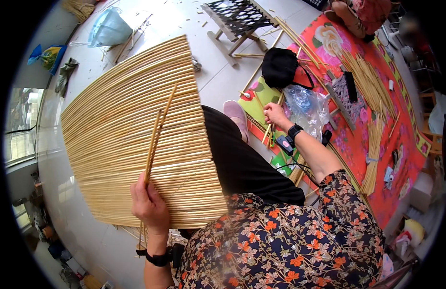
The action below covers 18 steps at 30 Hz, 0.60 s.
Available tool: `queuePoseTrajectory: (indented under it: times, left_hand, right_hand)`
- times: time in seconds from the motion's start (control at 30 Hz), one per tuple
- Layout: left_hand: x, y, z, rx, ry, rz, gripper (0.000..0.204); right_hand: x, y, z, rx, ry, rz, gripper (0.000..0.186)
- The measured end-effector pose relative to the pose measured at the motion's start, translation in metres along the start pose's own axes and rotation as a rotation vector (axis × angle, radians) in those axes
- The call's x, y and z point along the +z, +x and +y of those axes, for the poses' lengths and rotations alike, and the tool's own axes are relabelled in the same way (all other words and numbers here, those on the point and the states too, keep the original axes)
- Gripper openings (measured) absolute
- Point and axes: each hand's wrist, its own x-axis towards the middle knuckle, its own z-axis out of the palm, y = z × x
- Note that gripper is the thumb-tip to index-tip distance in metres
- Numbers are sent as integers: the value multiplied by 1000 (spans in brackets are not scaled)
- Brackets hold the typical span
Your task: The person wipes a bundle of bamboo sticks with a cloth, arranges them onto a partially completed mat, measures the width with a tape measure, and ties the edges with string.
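- Shiny, pale tile floor [211, 89] at the top middle.
- Bright window [21, 111] at the left edge.
- Little wooden stool [239, 19] with a dark woven top, near the top.
- Big red flowery mat [407, 139] on the right.

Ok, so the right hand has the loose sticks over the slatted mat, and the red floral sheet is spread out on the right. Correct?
Wrong hand: the head view shows the left hand holding the loose sticks over the slatted mat. The red floral sheet is spread out on the right, as you say.
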Motion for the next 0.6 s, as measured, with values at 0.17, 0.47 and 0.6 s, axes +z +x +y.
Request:
queuePoseTrajectory:
  times: [0.17, 0.47, 0.6]
  left_hand:
    - [-6, -4, 6, -47, 20, -7, 25]
    - [-13, 0, 14, -151, 64, -74, 27]
    - [-22, 4, 6, -157, 80, -76, 26]
  right_hand:
    - [13, 6, 37, -110, -355, -11, 16]
    - [41, -7, 87, -112, -990, 142, 16]
    - [45, -13, 81, -184, -1056, 115, 15]
